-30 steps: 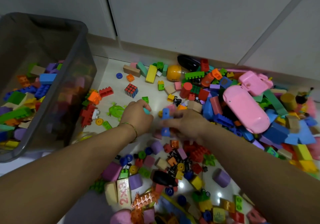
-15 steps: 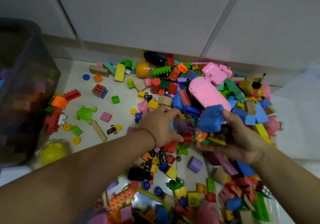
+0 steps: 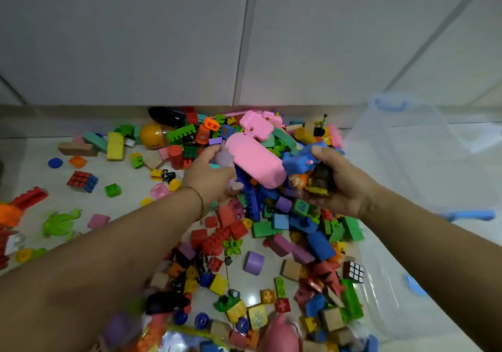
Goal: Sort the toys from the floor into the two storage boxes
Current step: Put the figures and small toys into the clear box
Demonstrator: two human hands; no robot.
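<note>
A heap of coloured blocks and small toys (image 3: 271,232) covers the floor in front of me. My left hand (image 3: 209,177) grips a pale purple toy (image 3: 224,160) above the heap, next to a big pink oval toy (image 3: 255,165). My right hand (image 3: 342,185) holds a handful of toys: a blue block (image 3: 298,162) on top and a small dark figure (image 3: 320,179) under it. A clear storage box (image 3: 423,172) with blue clips (image 3: 470,215) stands at the right. The other box is out of view.
White cupboard doors (image 3: 244,39) close off the far side. Loose toys lie at the left: a cube puzzle (image 3: 82,181), a green frog (image 3: 61,222), red bricks (image 3: 28,198). A second cube puzzle (image 3: 353,271) lies near the clear box.
The view has swung right; the grey box at the left is gone and the clear box has appeared. Both hands have lifted from the heap, the left now holding a purple toy.
</note>
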